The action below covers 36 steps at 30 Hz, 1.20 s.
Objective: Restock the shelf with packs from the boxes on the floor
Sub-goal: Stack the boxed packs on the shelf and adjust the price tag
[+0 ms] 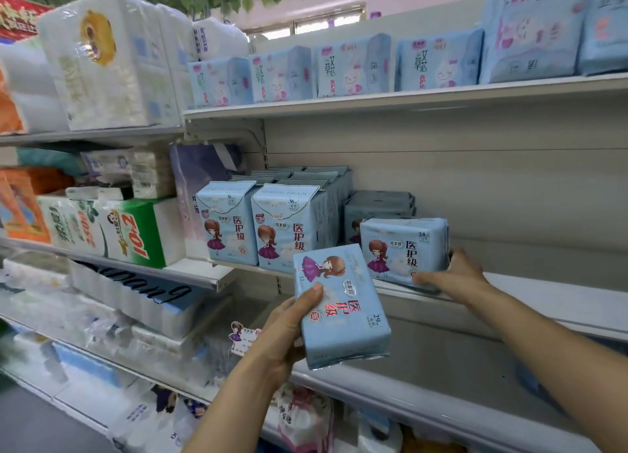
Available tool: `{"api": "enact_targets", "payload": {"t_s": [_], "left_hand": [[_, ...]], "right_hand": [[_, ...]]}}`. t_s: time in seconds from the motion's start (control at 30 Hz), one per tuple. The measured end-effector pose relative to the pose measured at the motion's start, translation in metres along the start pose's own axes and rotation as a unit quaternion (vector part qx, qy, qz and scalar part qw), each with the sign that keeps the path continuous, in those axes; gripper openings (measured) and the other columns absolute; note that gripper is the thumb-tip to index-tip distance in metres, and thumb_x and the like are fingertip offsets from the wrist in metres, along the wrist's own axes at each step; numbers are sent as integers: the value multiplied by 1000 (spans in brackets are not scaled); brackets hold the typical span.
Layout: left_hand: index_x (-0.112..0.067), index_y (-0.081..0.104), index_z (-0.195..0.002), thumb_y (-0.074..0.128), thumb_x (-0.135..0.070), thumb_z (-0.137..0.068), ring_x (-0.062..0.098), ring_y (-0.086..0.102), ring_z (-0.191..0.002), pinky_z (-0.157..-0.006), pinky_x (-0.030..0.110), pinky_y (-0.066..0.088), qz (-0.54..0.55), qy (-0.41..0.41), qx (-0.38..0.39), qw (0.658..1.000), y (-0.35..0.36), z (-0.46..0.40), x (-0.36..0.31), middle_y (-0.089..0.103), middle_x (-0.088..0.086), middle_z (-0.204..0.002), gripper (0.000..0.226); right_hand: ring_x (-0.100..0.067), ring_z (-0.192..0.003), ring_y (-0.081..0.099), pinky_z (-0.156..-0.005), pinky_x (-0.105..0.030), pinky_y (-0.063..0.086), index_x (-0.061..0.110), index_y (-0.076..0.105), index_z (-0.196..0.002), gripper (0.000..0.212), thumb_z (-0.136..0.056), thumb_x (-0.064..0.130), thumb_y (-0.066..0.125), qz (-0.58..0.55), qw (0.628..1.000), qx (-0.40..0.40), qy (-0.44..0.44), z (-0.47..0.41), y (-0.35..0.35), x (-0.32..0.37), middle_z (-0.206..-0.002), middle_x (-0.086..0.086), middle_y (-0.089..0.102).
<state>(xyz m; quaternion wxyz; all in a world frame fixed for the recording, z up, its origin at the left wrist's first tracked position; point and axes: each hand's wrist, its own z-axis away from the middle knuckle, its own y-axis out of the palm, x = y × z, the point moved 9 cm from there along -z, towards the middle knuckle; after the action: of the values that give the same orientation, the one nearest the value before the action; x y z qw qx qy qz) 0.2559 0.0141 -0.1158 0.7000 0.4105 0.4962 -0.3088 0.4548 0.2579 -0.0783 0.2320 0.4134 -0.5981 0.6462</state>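
Left hand (283, 333) grips a light-blue pack (341, 305), tilted, below the shelf (543, 294). Right hand (452, 276) clasps the shelved pack (404, 249) at its right edge.

Left hand (283, 327) grips light-blue pack (341, 305) upside down, thumb across front — held in front of middle shelf (530, 291). Right hand (453, 274) holds matching pack (404, 249) upright at shelf edge, just beside two taller rows of packs (261, 225). Upper shelf (390, 101) — row of pale-blue packs (353, 67).
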Motion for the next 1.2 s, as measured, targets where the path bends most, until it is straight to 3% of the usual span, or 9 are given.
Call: {"api": "enact_targets", "payload": {"t_s": [0.1, 0.2, 0.33, 0.47, 0.63, 0.83, 1.03, 1.13, 1.2], "left_hand": [[-8, 64, -124, 78, -43, -75, 33, 68, -108, -106, 54, 45, 0, -5, 19, 1000, 2, -8, 3, 72, 15, -113, 62], [-8, 64, -124, 75, -42, -78, 35, 67, -110, -107, 55, 43, -3, -7, 30, 1000, 2, -14, 4, 72, 16, -114, 59], [-9, 64, -123, 76, -41, -78, 33, 68, -109, -106, 53, 45, -15, -6, 44, 999, 3, -20, 3, 72, 14, -114, 57], [-11, 65, -121, 71, -43, -76, 33, 68, -108, -105, 53, 46, -15, -5, 43, 999, 1, -25, 1, 73, 14, -112, 56], [-11, 67, -118, 70, -44, -76, 34, 68, -109, -106, 54, 44, -5, -9, 44, 999, -1, -32, 5, 73, 14, -112, 53], [-13, 68, -117, 68, -49, -76, 33, 67, -110, -108, 53, 43, -5, -7, 46, 999, 1, -34, 7, 73, 14, -113, 55], [-16, 68, -118, 60, -57, -81, 31, 67, -111, -109, 53, 42, -8, -6, 48, 999, 3, -34, 10, 72, 13, -115, 56], [-15, 67, -120, 64, -61, -76, 31, 66, -113, -108, 53, 42, 7, 5, 53, 999, 7, -31, 9, 71, 13, -117, 63], [-11, 61, -129, 79, -63, -63, 32, 65, -115, -105, 53, 45, 20, 26, 55, 998, 12, -28, 9, 69, 15, -120, 86]], "right_hand": [[-30, -116, 49, -93, -41, 47, 14, 56, -114, 73, -61, 56, 80, 38, 999, -15, -30, -8, 7, 4, -117, -8, 58], [-27, -114, 52, -93, -47, 49, 20, 53, -118, 70, -63, 56, 78, 12, 997, -20, -72, -13, 13, 16, -120, -8, 57], [-21, -105, 60, -89, -46, 54, 30, 49, -119, 82, -47, 61, 72, -17, 993, -25, -112, -19, 18, 31, -119, -1, 58], [-17, -97, 65, -87, -42, 54, 28, 56, -115, 62, -60, 39, 83, -6, 991, -20, -132, -25, 23, 47, -111, 5, 68], [-19, -93, 67, -84, -42, 55, 29, 55, -113, 65, -56, 50, 79, 22, 991, -17, -130, -39, 33, 50, -106, 6, 70], [-23, -97, 66, -86, -40, 54, 25, 56, -117, 58, -68, 41, 81, 50, 992, -20, -118, -43, 38, 60, -111, 2, 69], [-33, -110, 56, -84, -38, 45, 9, 31, -137, 73, -83, 31, 73, 51, 994, -40, -92, -31, 27, 59, -120, -8, 53], [-30, -91, 60, -73, -35, 46, 6, 42, -125, 51, -88, 32, 65, -9, 991, -75, -107, -16, 16, 59, -102, -5, 56], [-24, -64, 59, -56, -29, 44, 5, 57, -109, 31, -90, 29, 64, -86, 989, -20, -119, -6, 21, 60, -82, -9, 62]]}}
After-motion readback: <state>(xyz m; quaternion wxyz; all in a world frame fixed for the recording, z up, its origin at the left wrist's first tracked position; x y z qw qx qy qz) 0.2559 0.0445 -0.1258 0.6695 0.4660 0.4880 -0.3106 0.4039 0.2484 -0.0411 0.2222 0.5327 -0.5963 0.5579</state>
